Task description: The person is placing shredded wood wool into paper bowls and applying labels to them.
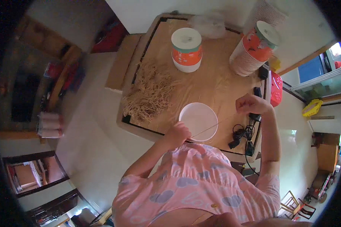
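A thin beige cord (209, 129) runs taut on a slant across the mouth of a white round paper tub (197, 115) near the table's front edge. My left hand (179, 133) pinches its lower end beside the tub's left rim. Up and to the right, my right hand (251, 104) is closed on the other end, raised over the table's right side. Left of the tub lies a tangled heap of beige cords (151, 92). Fingertips of both hands are partly hidden.
Behind stands an orange, green and white tub (187, 51) with its base up. A tall stack of similar tubs (250, 55) rises at the back right, near a clear plastic bag (209, 24). Black cables with adapters (244, 136) lie along the wooden table's (219, 81) right edge.
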Motion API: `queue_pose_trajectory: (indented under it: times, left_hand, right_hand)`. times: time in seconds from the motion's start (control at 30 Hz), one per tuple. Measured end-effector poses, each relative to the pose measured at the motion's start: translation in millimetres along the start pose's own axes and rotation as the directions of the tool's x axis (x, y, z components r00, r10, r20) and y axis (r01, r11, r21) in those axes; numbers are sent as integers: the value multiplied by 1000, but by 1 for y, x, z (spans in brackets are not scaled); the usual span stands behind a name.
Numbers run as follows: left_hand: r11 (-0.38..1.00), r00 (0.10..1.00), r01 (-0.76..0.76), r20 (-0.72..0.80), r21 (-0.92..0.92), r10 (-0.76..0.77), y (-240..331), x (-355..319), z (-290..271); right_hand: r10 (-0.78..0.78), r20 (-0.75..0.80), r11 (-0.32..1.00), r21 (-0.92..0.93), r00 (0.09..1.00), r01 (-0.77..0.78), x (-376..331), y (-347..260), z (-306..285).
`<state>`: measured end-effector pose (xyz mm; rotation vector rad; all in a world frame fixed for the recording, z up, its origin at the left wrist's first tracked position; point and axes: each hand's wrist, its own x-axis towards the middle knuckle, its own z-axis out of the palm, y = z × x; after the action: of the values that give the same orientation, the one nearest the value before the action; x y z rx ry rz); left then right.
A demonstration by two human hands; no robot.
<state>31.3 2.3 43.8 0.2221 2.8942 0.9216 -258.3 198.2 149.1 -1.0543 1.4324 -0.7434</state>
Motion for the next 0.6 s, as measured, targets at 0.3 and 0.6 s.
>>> queue_pose_trajectory:
  times: [0.3,0.6]
  left_hand:
    - [977,996,-60,-58,205,73,-7,-16,37]
    - [989,989,-147,-24,-1,147,15,7,57]
  right_hand:
    - [-258,-445,680,547,858,488,19,55,-7]
    - [55,-526,426,781,849,457,72,61,5]
